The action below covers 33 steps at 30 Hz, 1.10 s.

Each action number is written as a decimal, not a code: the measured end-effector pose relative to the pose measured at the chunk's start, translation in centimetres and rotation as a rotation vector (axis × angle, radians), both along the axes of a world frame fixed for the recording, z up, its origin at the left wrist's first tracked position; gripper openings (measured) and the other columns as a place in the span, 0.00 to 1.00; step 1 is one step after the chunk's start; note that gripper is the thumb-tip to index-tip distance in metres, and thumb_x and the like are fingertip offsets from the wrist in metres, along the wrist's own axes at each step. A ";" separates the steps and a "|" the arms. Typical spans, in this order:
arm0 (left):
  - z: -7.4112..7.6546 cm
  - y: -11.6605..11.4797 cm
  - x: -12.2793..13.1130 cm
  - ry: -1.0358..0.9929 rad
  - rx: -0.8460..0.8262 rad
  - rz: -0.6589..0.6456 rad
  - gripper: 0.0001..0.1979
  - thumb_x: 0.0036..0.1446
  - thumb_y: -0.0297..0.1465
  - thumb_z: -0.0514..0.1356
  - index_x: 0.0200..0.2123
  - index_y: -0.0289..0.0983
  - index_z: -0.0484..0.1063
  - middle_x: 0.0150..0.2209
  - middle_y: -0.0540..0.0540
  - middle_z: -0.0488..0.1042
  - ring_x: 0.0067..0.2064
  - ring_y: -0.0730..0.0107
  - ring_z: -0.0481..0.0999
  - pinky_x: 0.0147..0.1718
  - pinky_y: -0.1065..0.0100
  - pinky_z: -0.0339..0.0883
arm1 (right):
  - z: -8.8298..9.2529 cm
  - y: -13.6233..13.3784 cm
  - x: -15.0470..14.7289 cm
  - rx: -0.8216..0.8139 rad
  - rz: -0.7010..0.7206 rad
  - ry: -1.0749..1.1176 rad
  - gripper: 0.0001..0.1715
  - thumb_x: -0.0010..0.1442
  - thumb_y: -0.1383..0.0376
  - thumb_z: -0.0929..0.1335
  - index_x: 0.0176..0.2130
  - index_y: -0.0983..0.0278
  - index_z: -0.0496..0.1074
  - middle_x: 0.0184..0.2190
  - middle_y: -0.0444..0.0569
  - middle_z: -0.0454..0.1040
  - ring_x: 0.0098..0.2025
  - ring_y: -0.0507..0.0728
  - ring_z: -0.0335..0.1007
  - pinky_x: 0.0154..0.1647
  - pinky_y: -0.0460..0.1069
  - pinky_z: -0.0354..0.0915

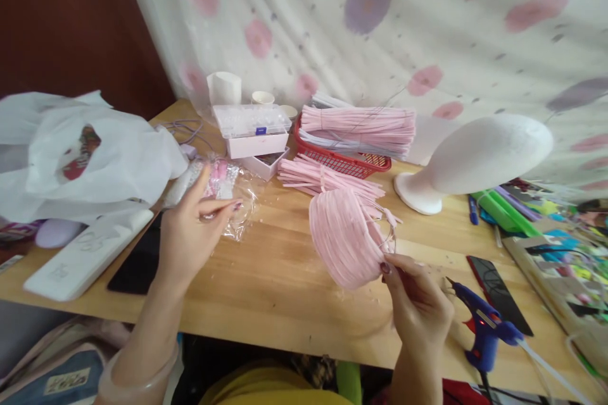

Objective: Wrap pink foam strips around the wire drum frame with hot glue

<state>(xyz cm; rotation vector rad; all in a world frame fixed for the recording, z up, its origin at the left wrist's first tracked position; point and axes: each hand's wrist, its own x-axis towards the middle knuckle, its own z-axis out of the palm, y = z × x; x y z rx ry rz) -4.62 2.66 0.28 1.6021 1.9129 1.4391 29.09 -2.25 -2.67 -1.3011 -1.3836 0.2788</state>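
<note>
My right hand (418, 304) pinches the lower right rim of a pink hollow band (339, 240), built from many thin fuzzy strands side by side like pipe cleaners. The band is tilted above the table, and loose wire ends stick out by its open side. My left hand (192, 228) is raised to the left of the band, apart from it, with thumb and forefinger spread and nothing visible between them. Behind the band lies a bundle of pink pipe cleaners (304, 174). A blue hot glue gun (487, 323) with a red light is right of my right hand.
A red basket (351, 168) bears more pipe cleaner bundles. A white foam head (489, 155) stands at right, near a dark phone (498, 294) and a cluttered tray (532, 272). On the left are a white plastic bag (123, 158), a long white box (90, 253) and clear wrapping (242, 215).
</note>
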 end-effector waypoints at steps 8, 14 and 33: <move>-1.3 -1.1 4.8 -0.390 -0.301 -0.494 0.21 0.54 0.41 0.66 0.49 0.39 0.77 0.46 0.43 0.83 0.48 0.58 0.82 0.51 0.57 0.75 | 0.2 0.3 -0.4 0.006 -0.071 0.005 0.07 0.56 0.61 0.75 0.35 0.61 0.82 0.32 0.50 0.82 0.35 0.59 0.78 0.38 0.55 0.75; -2.2 -2.0 10.6 -0.423 -0.368 -0.780 0.11 0.63 0.38 0.61 0.34 0.38 0.77 0.36 0.45 0.83 0.40 0.64 0.81 0.41 0.65 0.72 | -0.1 0.4 -0.6 0.031 -0.061 0.041 0.07 0.55 0.62 0.76 0.37 0.60 0.82 0.33 0.48 0.82 0.34 0.58 0.78 0.38 0.54 0.74; -2.1 -1.6 7.8 -0.186 -0.270 -0.666 0.19 0.59 0.34 0.65 0.54 0.41 0.75 0.42 0.46 0.83 0.40 0.61 0.82 0.45 0.60 0.75 | 1.9 1.7 -0.3 -0.004 -0.304 0.434 0.13 0.50 0.61 0.78 0.36 0.65 0.79 0.31 0.48 0.80 0.30 0.54 0.74 0.33 0.50 0.70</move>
